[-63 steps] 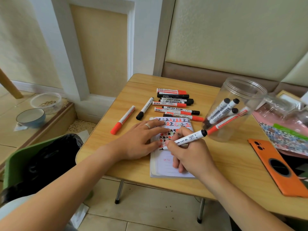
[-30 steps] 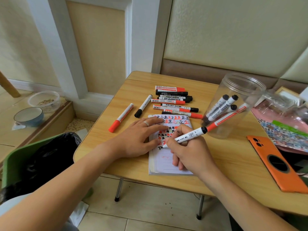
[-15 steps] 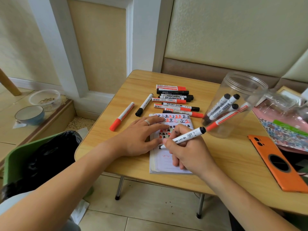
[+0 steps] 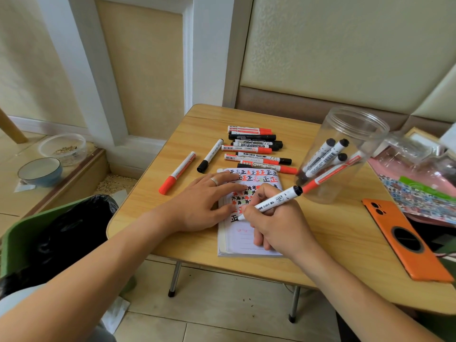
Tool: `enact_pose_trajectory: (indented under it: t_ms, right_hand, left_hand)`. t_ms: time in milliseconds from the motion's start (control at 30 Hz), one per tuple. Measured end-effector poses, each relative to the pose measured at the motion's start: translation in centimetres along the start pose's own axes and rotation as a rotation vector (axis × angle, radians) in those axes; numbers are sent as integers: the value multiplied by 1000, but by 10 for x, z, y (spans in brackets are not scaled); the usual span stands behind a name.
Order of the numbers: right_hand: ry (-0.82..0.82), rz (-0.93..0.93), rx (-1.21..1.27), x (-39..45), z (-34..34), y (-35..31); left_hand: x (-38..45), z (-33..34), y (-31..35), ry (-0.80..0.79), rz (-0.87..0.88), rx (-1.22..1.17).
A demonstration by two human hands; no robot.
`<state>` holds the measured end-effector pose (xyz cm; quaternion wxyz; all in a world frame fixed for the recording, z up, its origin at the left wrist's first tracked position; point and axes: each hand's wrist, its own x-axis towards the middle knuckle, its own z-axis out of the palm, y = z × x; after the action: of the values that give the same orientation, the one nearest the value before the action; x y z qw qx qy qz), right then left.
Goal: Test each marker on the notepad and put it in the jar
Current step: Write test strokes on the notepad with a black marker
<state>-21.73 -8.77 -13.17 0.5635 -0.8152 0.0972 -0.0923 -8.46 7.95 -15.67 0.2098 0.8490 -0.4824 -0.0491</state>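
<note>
A white-barrelled marker with a black end [image 4: 276, 202] is pinched in the right hand [image 4: 278, 225], its tip touching the small lined notepad [image 4: 243, 239] covered in red and black test marks. The left hand [image 4: 202, 203] lies flat, fingers straight, pressing the pad onto the wooden surface [image 4: 325, 240]. Just right stands a clear plastic jar [image 4: 345, 134] holding four markers; more capped markers [image 4: 254, 150] lie behind the pad.

We see the notepad [image 4: 249, 233] at the tabletop's [image 4: 333, 245] front edge, loose markers [image 4: 254, 150] behind it. The jar [image 4: 345, 154] stands right of them, the phone [image 4: 404, 240] near the right front corner.
</note>
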Motion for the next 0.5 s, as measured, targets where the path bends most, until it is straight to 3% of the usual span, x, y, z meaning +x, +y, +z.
enact_pose_trajectory:
  t_ms: [267, 500]
  right_hand:
    - [6, 10, -16, 2, -1, 2]
    - [146, -12, 126, 28, -14, 2]
  left_hand:
    - [0, 0, 2, 15, -5, -4]
    - [9, -5, 15, 127, -78, 5]
